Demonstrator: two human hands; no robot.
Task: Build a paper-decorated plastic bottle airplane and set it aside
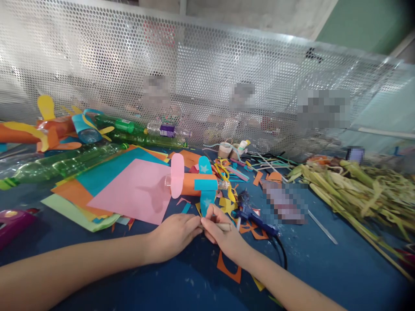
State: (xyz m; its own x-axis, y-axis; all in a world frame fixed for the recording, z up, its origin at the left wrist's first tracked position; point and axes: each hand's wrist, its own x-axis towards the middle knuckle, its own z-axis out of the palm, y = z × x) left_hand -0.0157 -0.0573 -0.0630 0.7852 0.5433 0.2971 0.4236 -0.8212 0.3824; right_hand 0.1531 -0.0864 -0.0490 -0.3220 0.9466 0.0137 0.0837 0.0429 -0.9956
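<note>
Stick [226,226] clamped in right hand [228,239] fingers, left hand [173,236] fingers together at its left end, grip unclear, paper-wrapped bottle [189,185] far side, glue gun [259,220] right

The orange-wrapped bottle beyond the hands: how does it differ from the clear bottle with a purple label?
The orange-wrapped bottle carries pink and blue paper pieces; the clear bottle has a purple label. The orange-wrapped bottle lies nearer and looks larger; the clear bottle lies farther back and looks smaller. Both lie on their sides.
</note>
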